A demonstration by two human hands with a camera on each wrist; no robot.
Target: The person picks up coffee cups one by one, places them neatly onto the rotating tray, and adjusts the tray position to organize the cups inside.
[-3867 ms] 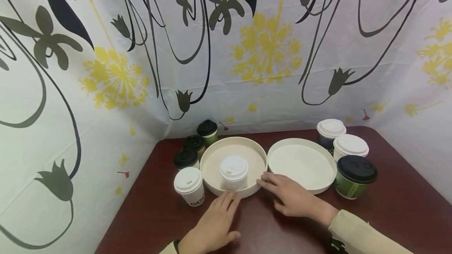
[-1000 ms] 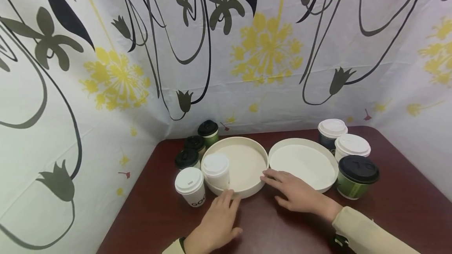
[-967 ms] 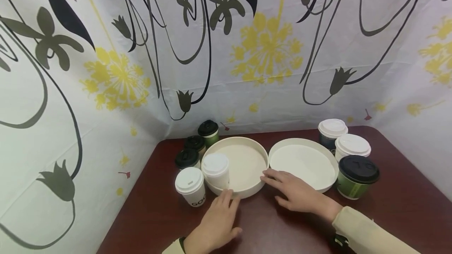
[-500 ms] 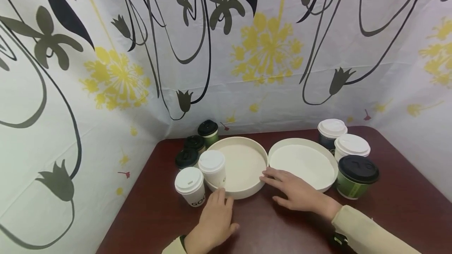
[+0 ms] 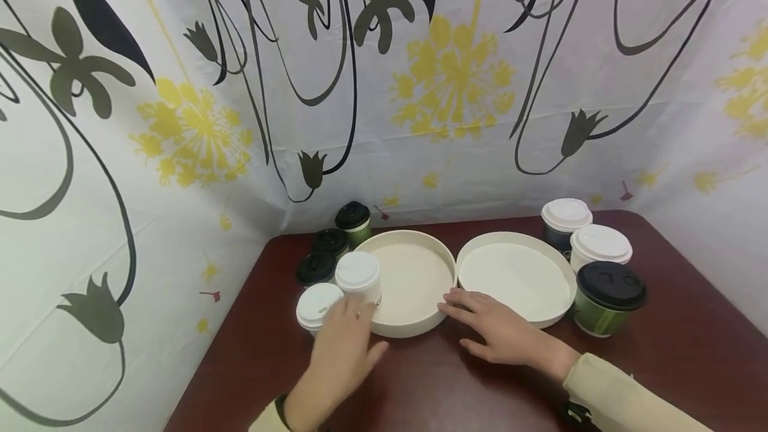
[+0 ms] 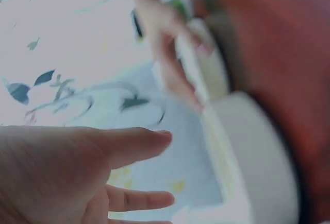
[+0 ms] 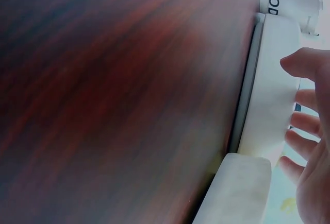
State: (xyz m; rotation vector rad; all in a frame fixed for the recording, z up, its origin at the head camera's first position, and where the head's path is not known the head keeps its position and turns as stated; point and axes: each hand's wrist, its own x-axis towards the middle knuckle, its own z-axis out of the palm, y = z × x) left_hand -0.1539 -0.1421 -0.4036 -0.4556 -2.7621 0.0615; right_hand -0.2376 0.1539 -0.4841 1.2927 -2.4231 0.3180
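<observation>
My left hand (image 5: 341,345) is in front of two white-lidded paper cups, its blurred fingertips overlapping them in the head view. One white-lidded cup (image 5: 358,271) stands upright at the left side of the left round cream tray (image 5: 415,327). The other white-lidded cup (image 5: 315,303) stands outside that tray; the right wrist view shows lettering on this paper cup (image 7: 289,2). In the left wrist view the left hand's fingers (image 6: 142,199) are extended with nothing held. My right hand (image 5: 501,332) has its fingertips right at the left tray's front rim, fingers loosely spread.
A second round tray (image 5: 517,275), paler, sits against the first on the right. Black-lidded cups (image 5: 316,267) line the left tray's left side. At the right stand white-lidded cups (image 5: 600,245) and a green cup (image 5: 603,309) with a black lid. Patterned cloth (image 5: 384,119) hangs behind the table.
The cup in the left tray has shifted from the middle to its left side. My left hand has since moved left and forward, toward the lettered cup. The right hand has barely moved.
</observation>
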